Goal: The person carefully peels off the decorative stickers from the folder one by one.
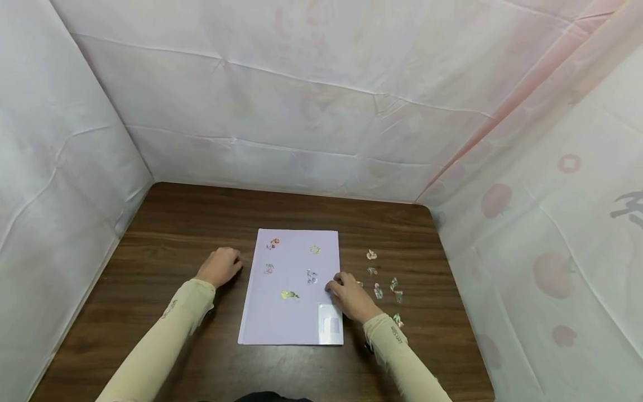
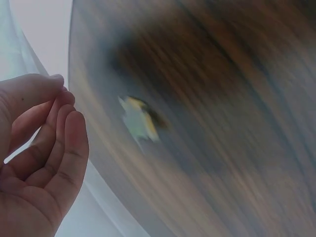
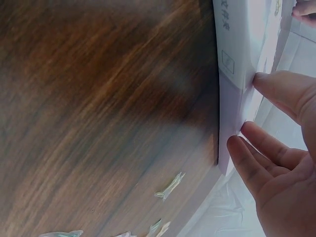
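Note:
A pale purple folder [image 1: 281, 326] lies on the wooden table, with several small colourful stickers, such as a yellow-green one [image 1: 288, 294], on its cover. My right hand [image 1: 353, 297] is at the folder's right edge. In the right wrist view its thumb and fingertips touch the folder's spine [image 3: 232, 98], fingers only slightly bent, with no sticker visible between them. My left hand [image 1: 220, 267] is over the table left of the folder. The left wrist view shows its fingers loosely curled, thumb tip close to the index fingertip, holding nothing visible. Beyond them is a blurred green-and-yellow cutout [image 2: 138, 121].
Right of the folder, several loose cutouts [image 1: 378, 291] are scattered on the table [image 1: 201, 218]. A clear label pocket [image 1: 330, 325] occupies the folder's lower right corner. Pale fabric walls [image 1: 261, 100] stand behind the table and at both sides.

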Demonstrator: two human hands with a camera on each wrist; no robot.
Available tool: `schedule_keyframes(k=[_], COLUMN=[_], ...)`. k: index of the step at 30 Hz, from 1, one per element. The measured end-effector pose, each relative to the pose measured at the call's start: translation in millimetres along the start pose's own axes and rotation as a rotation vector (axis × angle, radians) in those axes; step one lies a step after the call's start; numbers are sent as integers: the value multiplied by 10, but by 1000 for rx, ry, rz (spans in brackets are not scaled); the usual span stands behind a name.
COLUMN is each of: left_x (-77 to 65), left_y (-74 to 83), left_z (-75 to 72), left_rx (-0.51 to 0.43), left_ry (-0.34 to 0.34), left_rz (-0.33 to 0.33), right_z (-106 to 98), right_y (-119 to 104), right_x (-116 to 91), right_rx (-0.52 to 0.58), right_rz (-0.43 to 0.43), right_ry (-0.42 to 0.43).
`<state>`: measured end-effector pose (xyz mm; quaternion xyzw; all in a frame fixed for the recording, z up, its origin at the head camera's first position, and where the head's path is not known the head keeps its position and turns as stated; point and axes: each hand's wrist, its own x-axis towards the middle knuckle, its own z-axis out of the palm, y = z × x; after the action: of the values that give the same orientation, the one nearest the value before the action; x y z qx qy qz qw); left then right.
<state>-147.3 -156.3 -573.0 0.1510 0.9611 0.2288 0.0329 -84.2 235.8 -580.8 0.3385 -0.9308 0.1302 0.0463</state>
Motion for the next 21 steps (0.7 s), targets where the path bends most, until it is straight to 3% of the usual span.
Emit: schedule_keyframes(k=[12, 21], left_x=[202, 293], left_y=[371, 448], left_z=[225, 361], left_rx=[-4, 60], left_ry=[5, -50], left_rz=[102, 134], right_z=[7, 21], right_y=[-12, -16], right_x=[-9, -18], right_rx=[5, -10], right_rz=[21, -1], right_ry=[-15, 16])
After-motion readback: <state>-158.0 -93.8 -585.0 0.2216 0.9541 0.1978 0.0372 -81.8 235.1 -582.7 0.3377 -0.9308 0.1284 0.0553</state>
